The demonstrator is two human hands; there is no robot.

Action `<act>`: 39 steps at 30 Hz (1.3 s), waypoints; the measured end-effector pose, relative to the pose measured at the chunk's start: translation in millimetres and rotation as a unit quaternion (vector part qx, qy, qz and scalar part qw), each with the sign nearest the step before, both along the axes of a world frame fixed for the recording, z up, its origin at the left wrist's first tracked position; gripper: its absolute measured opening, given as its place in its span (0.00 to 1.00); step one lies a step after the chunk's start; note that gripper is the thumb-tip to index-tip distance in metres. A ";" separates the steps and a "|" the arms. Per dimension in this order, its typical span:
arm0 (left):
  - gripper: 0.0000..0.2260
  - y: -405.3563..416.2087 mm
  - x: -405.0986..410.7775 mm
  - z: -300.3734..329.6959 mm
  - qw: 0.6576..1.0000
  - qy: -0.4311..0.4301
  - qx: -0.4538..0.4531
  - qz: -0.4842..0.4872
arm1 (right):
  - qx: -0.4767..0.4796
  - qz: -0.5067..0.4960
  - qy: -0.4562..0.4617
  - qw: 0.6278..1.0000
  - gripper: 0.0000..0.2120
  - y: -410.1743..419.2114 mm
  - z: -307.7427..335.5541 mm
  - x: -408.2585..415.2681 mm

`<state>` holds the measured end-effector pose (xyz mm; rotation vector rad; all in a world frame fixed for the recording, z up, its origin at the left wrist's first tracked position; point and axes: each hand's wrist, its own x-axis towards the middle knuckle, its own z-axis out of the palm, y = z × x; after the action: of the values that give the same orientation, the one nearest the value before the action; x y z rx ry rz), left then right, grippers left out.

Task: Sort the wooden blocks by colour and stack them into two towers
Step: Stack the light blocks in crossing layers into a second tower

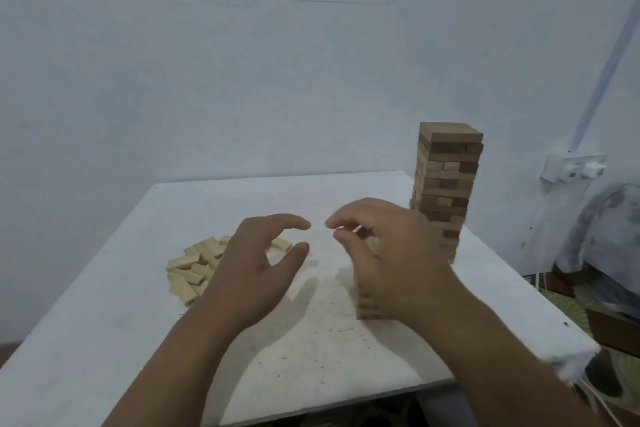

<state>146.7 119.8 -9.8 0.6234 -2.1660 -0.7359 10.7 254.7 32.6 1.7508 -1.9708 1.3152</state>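
Note:
A tall tower of darker brown blocks (446, 184) stands at the table's far right edge. In front of it is a short tower of light blocks (367, 303), mostly hidden behind my right hand (388, 253). That hand hovers over the short tower's top with fingers curled. A pale sliver of a light block (350, 228) shows pinched between its thumb and forefinger. A loose pile of light blocks (192, 269) lies left of centre. My left hand (256, 270) is above the pile's right side, thumb and fingers spread, holding nothing.
The white table (114, 322) stands against a pale wall. Its right edge runs just past the tall tower. A wall socket with plugs (575, 168) and a covered object (609, 246) are off the table to the right.

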 end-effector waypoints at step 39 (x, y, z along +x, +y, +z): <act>0.11 -28.9 59.6 -42.3 0.966 -0.217 -0.084 0.116 | 0.287 -0.054 0.091 0.952 0.16 -86.5 -90.9 37.8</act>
<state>206.3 90.9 -52.1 0.9998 -2.4585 -0.3038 48.4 168.2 -58.3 1.8617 -2.4518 0.5394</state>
